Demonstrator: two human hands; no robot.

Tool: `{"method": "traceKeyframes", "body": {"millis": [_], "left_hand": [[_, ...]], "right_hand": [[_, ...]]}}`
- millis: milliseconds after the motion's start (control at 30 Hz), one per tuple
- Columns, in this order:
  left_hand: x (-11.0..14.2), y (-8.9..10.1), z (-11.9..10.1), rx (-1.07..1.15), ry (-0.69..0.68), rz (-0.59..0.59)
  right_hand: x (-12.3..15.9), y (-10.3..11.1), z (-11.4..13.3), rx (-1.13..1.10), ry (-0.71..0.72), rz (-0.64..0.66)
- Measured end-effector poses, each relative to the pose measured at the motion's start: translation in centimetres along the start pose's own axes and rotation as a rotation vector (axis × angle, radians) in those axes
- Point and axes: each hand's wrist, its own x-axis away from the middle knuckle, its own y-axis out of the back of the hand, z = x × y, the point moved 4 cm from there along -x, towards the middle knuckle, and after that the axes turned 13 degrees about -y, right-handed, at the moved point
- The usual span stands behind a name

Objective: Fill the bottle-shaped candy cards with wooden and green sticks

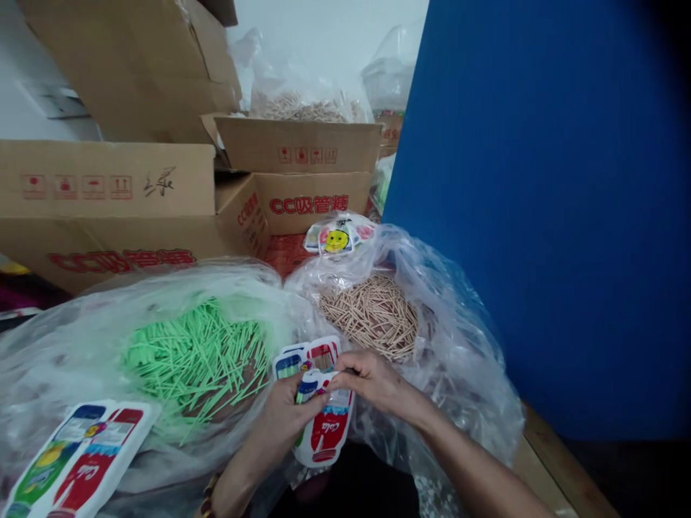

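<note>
Between my hands is a bottle-shaped printed packet (327,435), with a red half reading "Cola" and a blue-green half beside it. My left hand (286,414) grips its left side, thumb on top. My right hand (372,381) pinches at the upper edge; its fingertips hide what is between them. Just beyond lie similar packets (324,349), one with brown sticks showing in its window. Thin green sticks (199,352) are heaped in a clear plastic bag left of my hands. Brown sticks (375,313) fill another bag ahead on the right.
More printed packets (80,460) lie on the plastic at lower left. Cardboard cartons (108,173) with red lettering stand behind the bags, and one carries a bag of brown sticks (307,108). Packets with a yellow smiley (337,239) rest farther back. A tall blue panel (529,216) borders the right.
</note>
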Motion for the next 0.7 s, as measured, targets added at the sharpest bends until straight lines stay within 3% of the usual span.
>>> {"method": "traceKeyframes", "body": {"millis": [100,200,267,300,367,467,533,700], "left_hand": [[0.1,-0.4,0.3,-0.002,0.014,0.042],[0.2,-0.8,-0.2,0.033,0.046,0.041],[0.2,-0.8,-0.6,0.07,0.073,0.019],[0.3,-0.8,-0.8,0.082,0.085,0.011],[0.5,-0.6,-0.9,0.1,0.099,0.015],[0.7,-0.2,-0.6,0.116,0.099,0.021],[0.8,0.1,-0.2,0.121,0.098,0.008],[0.9,0.3,0.7,0.135,0.138,-0.018]], "right_hand": [[0.2,-0.2,-0.6,0.031,0.001,0.023],[-0.3,1.2,-1.0,0.075,0.042,0.077],[-1.4,3.5,-1.7,0.191,0.035,0.042],[-2.2,5.2,-2.4,0.313,-0.016,-0.045],[-3.6,8.8,-4.3,0.702,-0.243,-0.239],[-5.1,12.2,-6.6,0.87,-0.369,-0.319],[-5.6,12.9,-7.6,0.934,-0.381,-0.306],[-5.8,12.1,-8.9,1.064,-0.412,-0.275]]}}
